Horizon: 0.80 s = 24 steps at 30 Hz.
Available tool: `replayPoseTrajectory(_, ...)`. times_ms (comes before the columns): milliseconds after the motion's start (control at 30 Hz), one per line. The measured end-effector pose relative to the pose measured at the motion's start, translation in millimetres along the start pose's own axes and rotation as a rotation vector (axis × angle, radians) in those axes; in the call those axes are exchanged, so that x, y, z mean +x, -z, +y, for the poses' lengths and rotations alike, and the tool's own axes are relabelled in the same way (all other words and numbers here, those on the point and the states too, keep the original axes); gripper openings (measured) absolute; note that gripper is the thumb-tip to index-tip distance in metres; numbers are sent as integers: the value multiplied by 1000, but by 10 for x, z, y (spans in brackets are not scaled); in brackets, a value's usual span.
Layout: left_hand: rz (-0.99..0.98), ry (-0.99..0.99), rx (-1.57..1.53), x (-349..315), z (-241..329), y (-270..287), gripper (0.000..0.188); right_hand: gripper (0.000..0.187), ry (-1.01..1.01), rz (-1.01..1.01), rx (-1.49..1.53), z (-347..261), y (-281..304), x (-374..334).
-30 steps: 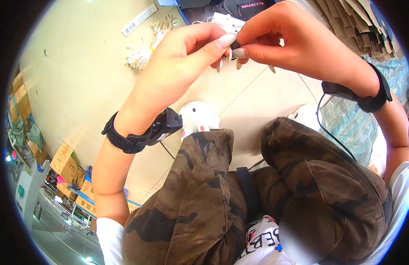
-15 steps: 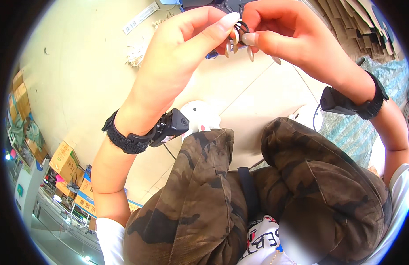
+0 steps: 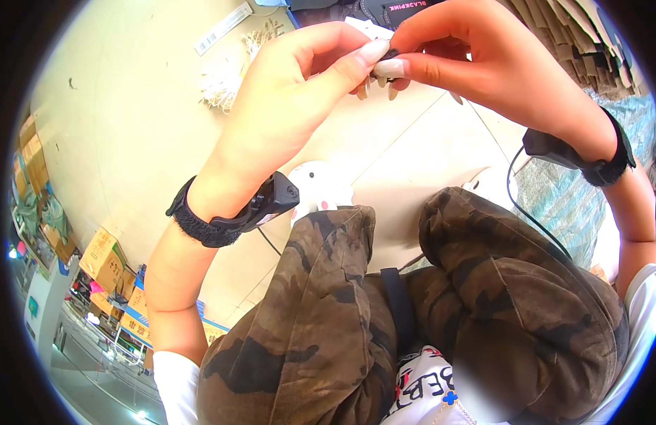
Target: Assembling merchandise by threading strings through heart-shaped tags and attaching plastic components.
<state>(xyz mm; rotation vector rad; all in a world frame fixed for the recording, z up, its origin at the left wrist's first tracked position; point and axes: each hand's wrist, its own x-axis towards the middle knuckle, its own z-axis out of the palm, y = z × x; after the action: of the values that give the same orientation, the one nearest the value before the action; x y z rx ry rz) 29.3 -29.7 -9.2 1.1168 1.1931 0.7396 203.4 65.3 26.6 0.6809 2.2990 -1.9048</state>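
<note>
My left hand [image 3: 299, 85] and my right hand [image 3: 459, 53] meet at the top of the view, thumbs and fingertips pinched close together. Between them is a thin black cord [image 3: 390, 55], mostly covered by the fingers. A white piece, perhaps a tag [image 3: 367, 28], shows just behind the left fingertips; whether it is joined to the cord I cannot tell. Left of my left hand, a bundle of off-white strings [image 3: 218, 83] lies on the pale floor.
Dark printed items [image 3: 342, 13] lie beyond the hands, with a long white labelled strip [image 3: 223, 28] to their left. Brown cardboard sheets [image 3: 590, 49] are stacked at upper right, above a blue-green woven sheet [image 3: 554, 205]. Cartons [image 3: 104, 258] stand at far left.
The loops of black cord that stood out between my fingers are now mostly hidden in the pinch. Both hands have lowered slightly, and the white piece behind them has come into sight.
</note>
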Motion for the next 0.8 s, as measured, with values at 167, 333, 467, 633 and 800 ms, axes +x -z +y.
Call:
replayPoseTrajectory(167,-66,-8,-94,48,35,24,20,16,179,139,114,198,-100,17)
replayPoseTrajectory(333,-35,5,-131,9,25,14,22,16,54,141,-130,11,-76,-51)
replayPoseTrajectory(467,-62,50,-165,1,16,9,22,15,117,177,-159,9,-101,-65)
replayPoseTrajectory(633,-18,17,-174,13,-3,-38,20,11,135,360,-187,9,-214,-49)
replayPoseTrajectory(800,142,-62,-40,32,11,-44,17,10,180,457,-200,9,-254,-70)
